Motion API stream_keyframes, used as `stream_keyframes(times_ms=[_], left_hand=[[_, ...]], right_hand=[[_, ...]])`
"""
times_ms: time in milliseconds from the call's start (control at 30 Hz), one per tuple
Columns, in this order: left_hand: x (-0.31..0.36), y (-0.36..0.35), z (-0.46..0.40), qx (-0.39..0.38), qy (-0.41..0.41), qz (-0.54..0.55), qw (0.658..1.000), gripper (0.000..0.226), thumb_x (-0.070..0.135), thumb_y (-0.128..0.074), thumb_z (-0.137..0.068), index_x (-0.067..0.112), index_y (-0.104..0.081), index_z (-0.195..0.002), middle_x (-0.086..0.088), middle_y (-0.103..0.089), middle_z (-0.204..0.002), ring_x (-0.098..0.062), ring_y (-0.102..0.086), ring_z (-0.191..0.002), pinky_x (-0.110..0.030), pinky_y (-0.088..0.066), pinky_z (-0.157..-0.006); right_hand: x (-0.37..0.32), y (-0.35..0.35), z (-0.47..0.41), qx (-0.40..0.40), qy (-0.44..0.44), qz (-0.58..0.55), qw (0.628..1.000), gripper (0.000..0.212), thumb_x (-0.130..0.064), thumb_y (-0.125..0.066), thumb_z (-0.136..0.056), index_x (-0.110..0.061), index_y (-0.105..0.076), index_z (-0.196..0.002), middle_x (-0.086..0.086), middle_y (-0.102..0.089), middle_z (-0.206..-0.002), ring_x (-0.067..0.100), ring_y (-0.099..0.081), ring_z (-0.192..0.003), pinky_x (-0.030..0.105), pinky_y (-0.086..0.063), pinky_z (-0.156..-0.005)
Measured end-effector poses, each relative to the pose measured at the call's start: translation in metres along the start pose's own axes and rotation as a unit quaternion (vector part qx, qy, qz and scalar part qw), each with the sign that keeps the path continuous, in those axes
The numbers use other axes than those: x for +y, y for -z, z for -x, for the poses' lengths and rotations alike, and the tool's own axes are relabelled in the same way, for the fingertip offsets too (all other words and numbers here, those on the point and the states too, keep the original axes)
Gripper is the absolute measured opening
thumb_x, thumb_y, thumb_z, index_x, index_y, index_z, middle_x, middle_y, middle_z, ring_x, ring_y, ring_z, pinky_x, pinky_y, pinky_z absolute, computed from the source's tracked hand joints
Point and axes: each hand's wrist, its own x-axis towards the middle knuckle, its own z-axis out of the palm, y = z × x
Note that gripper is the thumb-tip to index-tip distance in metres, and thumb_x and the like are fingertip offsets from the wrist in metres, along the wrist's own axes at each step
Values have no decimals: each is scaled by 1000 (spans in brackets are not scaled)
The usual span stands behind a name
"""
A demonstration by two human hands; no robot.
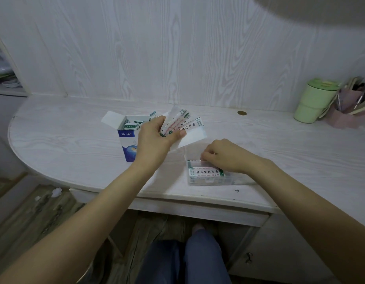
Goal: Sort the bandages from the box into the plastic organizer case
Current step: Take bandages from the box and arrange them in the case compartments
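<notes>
Several bandages (177, 125) fanned loosely between my left hand (155, 138) fingers; right hand (222, 155) fingers curl onto bandages in the case (208, 180). Loose pinch, they'll probably slide onto the table (75, 140).

Clear glossy plastic case (208, 180), matt cardboard box (127, 144), paper-wrapped bandages (177, 125), whitewashed wood-grain desk (75, 140).

Pale wood-grain wall panel (177, 48) behind, white wood-grain bench (65, 140) with rounded left end, green cup (312, 101) and pink pen holder (345, 111) far right, worn wood-pattern floor (34, 218) below, dim even light
</notes>
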Motion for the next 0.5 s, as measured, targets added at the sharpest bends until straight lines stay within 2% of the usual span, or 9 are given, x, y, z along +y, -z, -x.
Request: stream_keyframes(times_ms=[67, 133, 233, 300, 367, 433, 500], left_hand=[[2, -1, 1, -3, 1, 4, 1000, 17, 12, -75, -79, 24, -63, -83, 7, -67, -82, -10, -62, -72, -24, -52, -63], [3, -2, 2, -4, 3, 2, 1000, 17, 12, -75, -78, 24, -63, -82, 5, -67, -81, -12, -62, -74, -27, -53, -65], [4, -2, 3, -1, 9, 6, 1000, 16, 11, -74, -79, 21, -64, -86, 4, -68, -84, -16, -64, -79, -28, -53, -68], [3, -2, 3, 4, 12, 5, 1000, 15, 12, -75, -79, 18, -65, -88, 2, -69, -87, -19, -66, -82, -32, -54, -73], [4, -2, 4, 7, 14, 0, 1000, 14, 13, -75, -78, 14, -67, -89, -6, -70, -89, -26, -66, -84, -40, -53, -76], [6, -4, 5, -3, 14, 0, 1000, 14, 14, -76, -78, 12, -68, -89, -14, -70, -91, -31, -65, -84, -44, -53, -76], [9, -5, 6, -20, 12, 17, 1000, 11, 13, -75, -79, 19, -67, -85, -12, -71, -90, -23, -65, -78, -41, -54, -73]], right_hand=[[1, -2, -3, -10, 6, 5, 1000, 43, -28, -39, -95, 8, -62, -94, 22, -66, -100, 36, -60, -87, 43, -49, -78], [1, -2, -3, -16, 12, 7, 1000, 43, -28, -38, -96, 5, -64, -95, 19, -66, -107, 36, -59, -96, 47, -47, -85], [-1, 6, 5, 26, 21, -71, 997, 32, -24, -41, -97, -16, -72, -98, 1, -68, -111, 18, -61, -101, 36, -47, -92], [-3, 15, 13, 72, 38, -221, 972, 23, -19, -47, -95, -23, -69, -102, -3, -71, -104, 12, -62, -98, 29, -47, -88], [-5, 23, 22, 78, 38, -380, 921, 18, -22, -55, -93, -18, -67, -105, 3, -73, -94, 12, -66, -84, 23, -48, -73], [-8, 24, 25, 88, 24, -425, 901, 17, -26, -60, -91, -12, -69, -96, 7, -74, -85, 10, -65, -69, 18, -47, -62], [-10, 22, 25, 111, -3, -446, 888, 12, -17, -63, -90, -8, -70, -88, 6, -73, -78, 7, -63, -59, 16, -46, -58]])
